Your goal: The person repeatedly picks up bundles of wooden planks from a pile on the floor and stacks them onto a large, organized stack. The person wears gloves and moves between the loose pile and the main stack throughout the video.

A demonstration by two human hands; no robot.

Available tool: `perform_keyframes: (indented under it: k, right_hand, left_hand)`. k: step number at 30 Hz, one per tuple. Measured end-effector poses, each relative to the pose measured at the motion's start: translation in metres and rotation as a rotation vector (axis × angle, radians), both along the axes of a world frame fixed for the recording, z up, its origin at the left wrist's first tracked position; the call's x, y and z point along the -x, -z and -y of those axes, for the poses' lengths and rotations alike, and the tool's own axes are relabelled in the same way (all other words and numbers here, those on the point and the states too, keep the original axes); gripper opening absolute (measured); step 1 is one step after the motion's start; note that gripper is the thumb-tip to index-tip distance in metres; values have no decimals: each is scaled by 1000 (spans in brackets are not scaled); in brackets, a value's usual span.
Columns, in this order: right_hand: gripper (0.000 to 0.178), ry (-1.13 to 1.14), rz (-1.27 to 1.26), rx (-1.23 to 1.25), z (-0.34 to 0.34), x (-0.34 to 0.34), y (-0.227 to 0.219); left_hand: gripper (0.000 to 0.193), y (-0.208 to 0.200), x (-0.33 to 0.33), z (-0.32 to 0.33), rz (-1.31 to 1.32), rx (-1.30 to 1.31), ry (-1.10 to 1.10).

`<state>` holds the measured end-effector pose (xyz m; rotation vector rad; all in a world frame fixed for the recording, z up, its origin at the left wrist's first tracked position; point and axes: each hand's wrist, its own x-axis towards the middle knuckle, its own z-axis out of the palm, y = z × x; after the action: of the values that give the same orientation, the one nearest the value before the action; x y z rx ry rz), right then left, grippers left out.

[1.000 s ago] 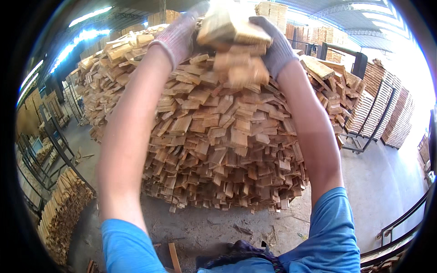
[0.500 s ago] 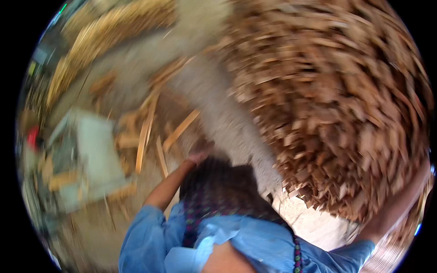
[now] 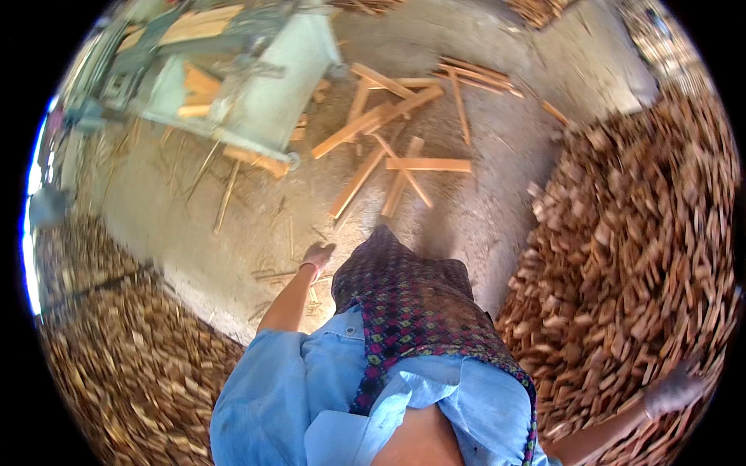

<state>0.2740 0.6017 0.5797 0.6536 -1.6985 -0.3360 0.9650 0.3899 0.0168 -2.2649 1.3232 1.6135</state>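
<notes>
My left hand (image 3: 318,255), in a greyish glove, hangs low beside the dark patterned apron (image 3: 412,299). Its fingers look loosely apart, and I see nothing in them. Out to the right, my right hand (image 3: 674,391), gloved in grey, is stretched over the big stack of short wood pieces (image 3: 614,256). The fingers of this hand are spread and somewhat blurred, with no object visible in them. Whether it touches the stack I cannot tell. Ahead, several sawn wooden strips (image 3: 377,120) lie crisscrossed on the concrete floor.
A pale green machine (image 3: 291,78) with boards on top stands at the front left, on small wheels. A second stack of wood pieces (image 3: 140,373) rises at the lower left. Thin sticks (image 3: 225,198) and wood scraps litter the concrete floor (image 3: 497,186) between.
My view has swung to the right, so the machine and strips now sit farther up and the second stack shows at lower left. My right arm is lower, its hand now visible.
</notes>
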Motion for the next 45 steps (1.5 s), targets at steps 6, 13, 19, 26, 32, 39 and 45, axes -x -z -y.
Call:
perform_keyframes:
  k: [6,13,19,26,32,39,45]
  right_hand:
    - [67,-428,1478,-318,151,-141,297]
    - [67,-283,1741,-1255,235,-188,527]
    - [63,-446,1880,-1338,281,-285,513]
    - [60,-428,1820,-1383,289,-405,484]
    - [65,-316,1718,-1473,282,-433,553]
    - [33,-715,1819,-1520,356,-633,537]
    - [60,-837,1297,-1921,450,-800,548]
  left_hand:
    - [67,-16,8,-15,-282,196,-208]
    - [52,-74,-43,-158,-16,326,-542]
    - [34,-58,-67,-338,-165,-17,-1619]
    - [38,-18,-109,-295,-239,-2,-1702]
    - [54,-1,-246,-180,-208,130,-1274]
    - [64,-18,-358,-165,-350,291,-1453]
    - [61,-30,-401,-145,-266,204,-1503]
